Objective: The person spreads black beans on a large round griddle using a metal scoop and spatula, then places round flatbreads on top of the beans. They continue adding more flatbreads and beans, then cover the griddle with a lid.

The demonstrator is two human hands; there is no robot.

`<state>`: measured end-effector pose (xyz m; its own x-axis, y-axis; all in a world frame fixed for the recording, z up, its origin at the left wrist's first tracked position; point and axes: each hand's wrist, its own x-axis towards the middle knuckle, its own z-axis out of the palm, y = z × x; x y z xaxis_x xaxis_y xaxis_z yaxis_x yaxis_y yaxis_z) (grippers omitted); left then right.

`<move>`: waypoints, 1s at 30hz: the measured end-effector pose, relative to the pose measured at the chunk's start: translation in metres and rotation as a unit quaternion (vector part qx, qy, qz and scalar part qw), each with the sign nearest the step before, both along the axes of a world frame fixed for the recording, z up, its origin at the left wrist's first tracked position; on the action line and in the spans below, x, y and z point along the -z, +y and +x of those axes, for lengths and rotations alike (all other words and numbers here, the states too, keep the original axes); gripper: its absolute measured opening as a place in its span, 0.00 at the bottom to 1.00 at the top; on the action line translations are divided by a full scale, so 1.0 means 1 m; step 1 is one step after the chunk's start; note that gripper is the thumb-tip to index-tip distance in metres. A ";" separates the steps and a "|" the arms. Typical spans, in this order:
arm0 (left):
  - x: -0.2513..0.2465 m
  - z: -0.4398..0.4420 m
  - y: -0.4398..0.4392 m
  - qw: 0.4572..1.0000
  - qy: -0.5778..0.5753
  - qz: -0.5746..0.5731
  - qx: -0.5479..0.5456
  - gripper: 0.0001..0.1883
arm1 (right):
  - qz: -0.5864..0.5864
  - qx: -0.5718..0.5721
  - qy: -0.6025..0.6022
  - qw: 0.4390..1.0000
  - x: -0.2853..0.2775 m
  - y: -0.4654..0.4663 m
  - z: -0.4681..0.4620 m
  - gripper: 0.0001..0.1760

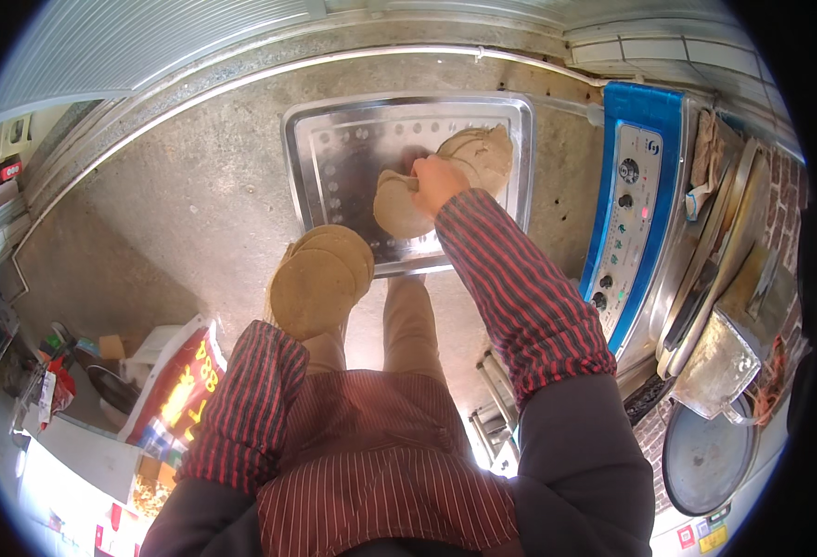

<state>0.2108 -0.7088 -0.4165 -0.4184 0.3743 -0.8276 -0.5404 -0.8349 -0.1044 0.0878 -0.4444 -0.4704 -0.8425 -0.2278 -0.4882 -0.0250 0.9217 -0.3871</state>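
Note:
My right hand point(439, 184) grips the upper edge of a thin round brown flatbread point(403, 209) over a shiny metal tray point(352, 157). Beside it, a pile of similar flatbreads point(488, 157) lies fanned out in the tray's upper right part. A thick stack of flatbreads point(314, 289) is at the end of my left sleeve, left of the tray's near edge. It appears to rest on my left hand, which is hidden beneath the stack and the striped sleeve cuff, so its fingers do not show.
On the right stands a machine with a blue-edged control panel point(631, 209). Behind it are stacked round plates or lids, a metal scoop-like container point(718, 365) and a round flat pan point(707, 456). A red bag with yellow writing point(185, 383) is at the lower left.

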 end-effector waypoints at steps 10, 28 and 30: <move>-0.027 0.014 -0.013 1.000 0.021 0.009 0.012 0.27 | -0.046 0.062 0.010 0.997 -0.065 -0.001 0.064 0.06; -0.178 -0.026 0.115 0.950 0.224 0.152 0.157 0.27 | -0.151 0.165 0.386 0.895 -0.336 -0.036 0.195 0.18; -0.189 -0.015 0.124 0.932 0.280 0.170 0.154 0.28 | -0.167 0.183 0.387 0.888 -0.347 -0.023 0.212 0.18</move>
